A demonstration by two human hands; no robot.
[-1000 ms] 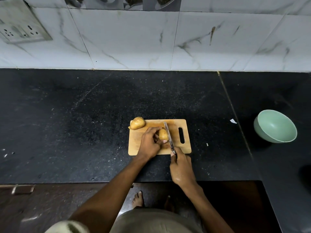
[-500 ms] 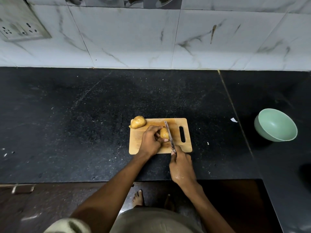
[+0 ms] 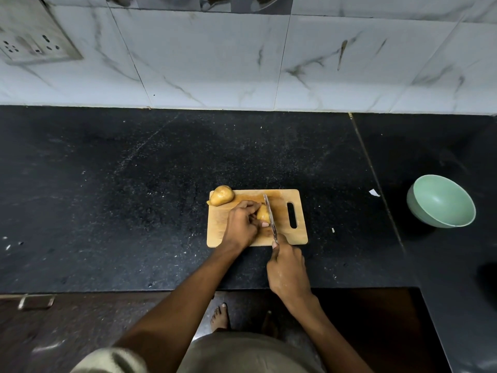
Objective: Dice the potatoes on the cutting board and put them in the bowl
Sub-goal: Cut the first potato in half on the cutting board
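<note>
While my left hand (image 3: 240, 224) pins one potato (image 3: 263, 213) and right hand (image 3: 287, 267) grips the knife (image 3: 269, 217), second potato (image 3: 222, 195) whole, bowl (image 3: 441, 201) empty.

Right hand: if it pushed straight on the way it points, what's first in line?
The right hand grips the knife and points away along the board. Beyond that lies bare counter, then probably the wall.

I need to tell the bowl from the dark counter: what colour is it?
The bowl is pale mint green, inside and out, seen best in the head view.
</note>
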